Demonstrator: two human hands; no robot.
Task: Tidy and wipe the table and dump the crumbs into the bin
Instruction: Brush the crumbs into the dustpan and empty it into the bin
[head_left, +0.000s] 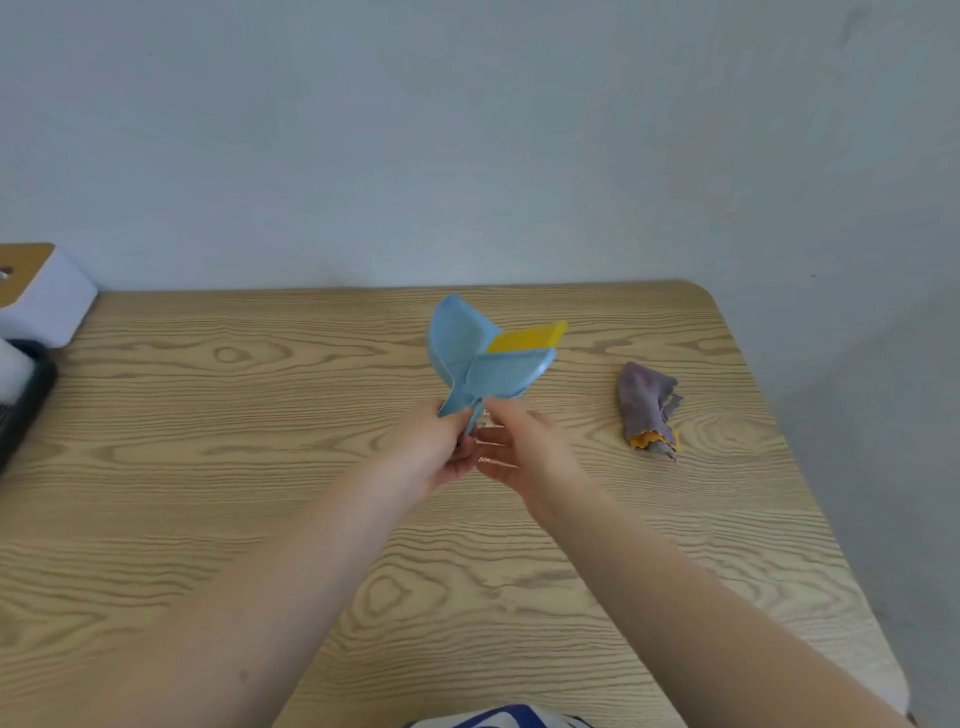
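Above the middle of the wooden table (208, 467) I hold a small blue dustpan (457, 343) and a blue brush with yellow bristles (519, 364), fanned apart from their joined handles. My left hand (441, 452) grips the dustpan's handle. My right hand (524, 452) pinches the brush's handle just beside it. A crumpled grey-purple cloth with an orange edge (649, 408) lies on the table to the right of both hands, untouched.
A white box with a brown top (41, 296) stands at the table's far left corner, with a dark object (21, 405) in front of it at the left edge. A grey wall runs behind the table. The table's right edge is rounded.
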